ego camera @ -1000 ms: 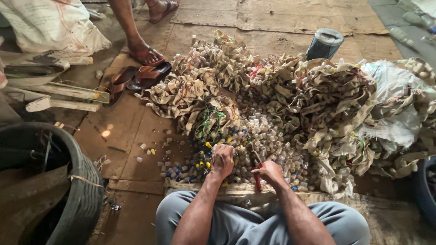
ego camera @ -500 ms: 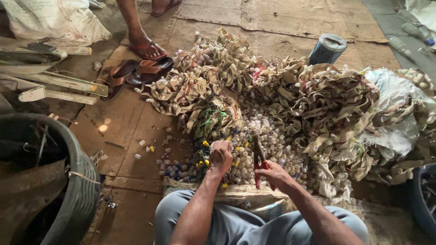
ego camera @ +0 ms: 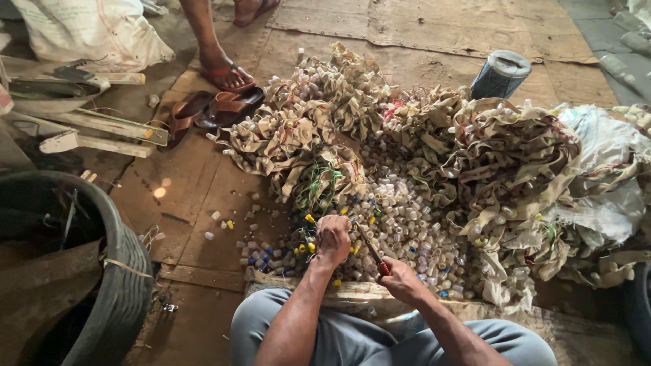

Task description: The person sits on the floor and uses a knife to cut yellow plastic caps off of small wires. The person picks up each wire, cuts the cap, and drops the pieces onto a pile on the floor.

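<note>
1. Head view: the person sits on the floor with both forearms reaching toward a heap of small plastic caps.
2. The right hand is closed around the red handles of a pair of cutters. The tool's long axis runs diagonally, with the handles near and right and the dark tip pointing far and left, toward the other hand.
3. The left hand is curled into a fist on the near-left edge of the heap; I cannot tell what its grip holds.
4. Beyond the caps lies a wide mound of tan, crumpled strips, studded with more caps.
5. A blue-grey cylindrical can stands upright on the far right; its contents are hidden.
6. A dark tyre at near left holds debris.
7. Another person's sandalled foot stands far left, beside brown sandals.
</note>
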